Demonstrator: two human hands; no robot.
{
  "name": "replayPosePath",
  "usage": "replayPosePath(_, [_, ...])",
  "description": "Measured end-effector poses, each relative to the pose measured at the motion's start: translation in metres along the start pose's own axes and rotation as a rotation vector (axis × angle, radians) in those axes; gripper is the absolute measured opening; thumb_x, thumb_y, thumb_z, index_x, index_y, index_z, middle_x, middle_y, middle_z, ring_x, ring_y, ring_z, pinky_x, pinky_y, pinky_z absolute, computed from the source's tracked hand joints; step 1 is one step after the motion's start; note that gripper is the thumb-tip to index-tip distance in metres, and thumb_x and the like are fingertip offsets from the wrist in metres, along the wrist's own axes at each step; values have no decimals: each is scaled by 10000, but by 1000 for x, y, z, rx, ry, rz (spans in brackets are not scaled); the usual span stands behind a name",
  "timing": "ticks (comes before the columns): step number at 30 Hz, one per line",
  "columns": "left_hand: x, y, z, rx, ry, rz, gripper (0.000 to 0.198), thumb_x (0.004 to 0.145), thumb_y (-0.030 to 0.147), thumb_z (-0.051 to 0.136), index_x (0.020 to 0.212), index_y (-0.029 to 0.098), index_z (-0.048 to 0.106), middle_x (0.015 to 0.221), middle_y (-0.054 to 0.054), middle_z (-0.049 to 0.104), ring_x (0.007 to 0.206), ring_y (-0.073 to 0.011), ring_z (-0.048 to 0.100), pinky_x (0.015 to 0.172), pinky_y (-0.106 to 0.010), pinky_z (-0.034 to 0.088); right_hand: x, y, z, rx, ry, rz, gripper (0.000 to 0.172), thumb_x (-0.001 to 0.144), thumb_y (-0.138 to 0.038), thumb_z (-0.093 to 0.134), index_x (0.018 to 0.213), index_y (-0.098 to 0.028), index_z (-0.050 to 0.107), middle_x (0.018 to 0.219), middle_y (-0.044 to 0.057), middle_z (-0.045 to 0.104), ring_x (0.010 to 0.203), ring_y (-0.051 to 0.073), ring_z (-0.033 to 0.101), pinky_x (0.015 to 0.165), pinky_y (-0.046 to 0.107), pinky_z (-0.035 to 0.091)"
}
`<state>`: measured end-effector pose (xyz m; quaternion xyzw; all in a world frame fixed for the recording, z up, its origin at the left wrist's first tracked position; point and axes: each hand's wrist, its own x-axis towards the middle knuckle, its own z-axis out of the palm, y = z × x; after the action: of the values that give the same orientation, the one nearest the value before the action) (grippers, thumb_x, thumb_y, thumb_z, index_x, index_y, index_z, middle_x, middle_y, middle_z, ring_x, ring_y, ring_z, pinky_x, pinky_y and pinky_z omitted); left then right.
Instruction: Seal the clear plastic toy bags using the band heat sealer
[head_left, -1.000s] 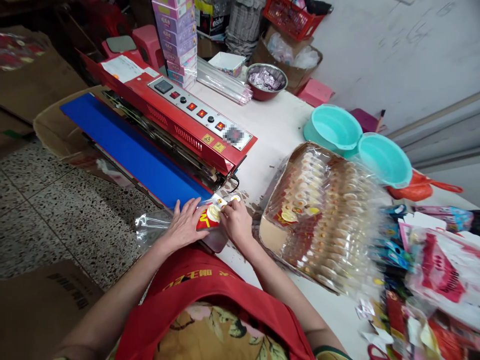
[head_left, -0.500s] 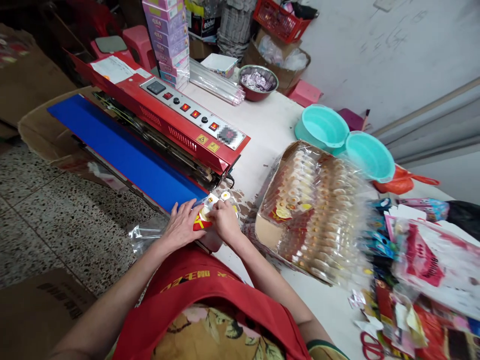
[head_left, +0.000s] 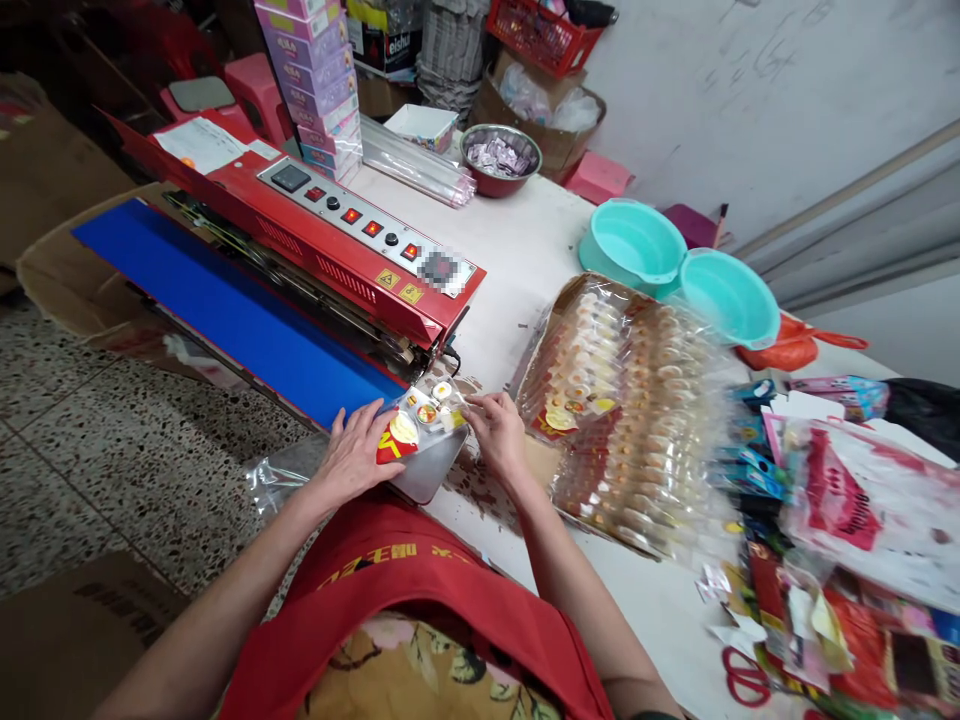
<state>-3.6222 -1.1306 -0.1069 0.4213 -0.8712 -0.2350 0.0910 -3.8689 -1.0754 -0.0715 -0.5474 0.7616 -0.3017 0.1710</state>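
Note:
A clear plastic packet (head_left: 426,412) with a red and yellow card and small food-shaped pieces lies over a grey metal plate (head_left: 426,480), at the near end of the blue conveyor belt (head_left: 232,300). My left hand (head_left: 354,455) rests on its left part, fingers stretched out and the palm down. At the packet's right edge, my right hand (head_left: 496,432) is closed, with thumb and fingertips pinching the clear plastic. Beyond the packet stands the red band sealing machine (head_left: 322,255), its switches lit. To the right, similar packets (head_left: 637,420) stand in rows in a cardboard box (head_left: 541,462).
Two turquoise basins (head_left: 634,240) stand behind the box. Red scissors (head_left: 745,676) lie at the right among wrappers and plastic bags. At the back are a metal bowl (head_left: 501,185) of small sachets, clear film rolls (head_left: 420,170) and stacked purple boxes (head_left: 319,90).
My right hand has moved right from the packet's middle to its right edge, uncovering the small pieces. My left hand stays on the left part. The whole view has shifted slightly.

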Motion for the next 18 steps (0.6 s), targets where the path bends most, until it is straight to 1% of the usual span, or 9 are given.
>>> replayPosePath(2, [0,0,0,2,-1,-4,763,698,450,719,1379,230,454,1500,-162,390,1351,-366,377,1138,-606,149,7,-3,5,-86,-18,43,233,864,-379,625,981,-204,725,949,87,600,950,252,551,821,360,446])
replayPosePath(5, [1,1,-1,16,-7,-3,754,708,456,708,1377,222,450,1498,-168,389,1351,-358,379,1136,-603,158,15,-15,18,-197,-25,106,260,832,-454,648,913,-220,727,967,86,595,978,259,532,806,358,437])
replayPosePath(8, [1,1,-1,41,-17,-4,755,713,463,700,1377,209,444,1498,-164,387,1345,-354,384,1132,-609,166,19,-22,27,-179,-66,139,198,794,-418,680,852,-233,723,958,67,587,985,246,532,797,341,429])
replayPosePath(9, [1,2,-1,47,-18,-4,756,715,463,698,1379,209,441,1499,-159,387,1345,-352,384,1132,-608,167,20,-21,27,-138,-77,153,167,773,-391,692,814,-231,718,936,58,589,965,238,539,789,335,429])
replayPosePath(11, [0,3,-1,57,-15,-5,748,722,464,691,1380,213,440,1500,-151,386,1345,-348,383,1136,-602,167,22,-15,26,18,-78,196,145,740,-360,694,748,-216,695,858,37,600,851,206,559,741,318,432])
replayPosePath(12, [0,3,-1,61,-14,-7,740,726,466,687,1378,215,443,1501,-149,385,1345,-346,384,1137,-599,169,23,-10,24,133,-60,226,161,726,-366,692,736,-206,679,807,26,605,772,186,559,701,308,434])
replayPosePath(14, [0,3,0,66,-15,-11,730,731,474,684,1372,217,451,1500,-149,386,1340,-346,390,1136,-596,174,26,0,21,391,8,292,237,690,-407,707,772,-192,654,731,8,615,653,157,540,625,287,430])
replayPosePath(16, [-1,3,0,66,-18,-14,732,729,480,686,1372,219,453,1497,-149,390,1332,-350,398,1135,-597,178,27,8,19,582,74,330,327,654,-446,729,832,-184,649,720,8,636,629,151,542,599,278,429])
replayPosePath(18, [-1,3,0,64,-16,-14,733,727,479,689,1373,223,454,1494,-148,393,1327,-354,404,1135,-599,180,28,12,19,637,74,315,346,647,-460,735,842,-182,668,737,17,661,650,156,553,622,285,439])
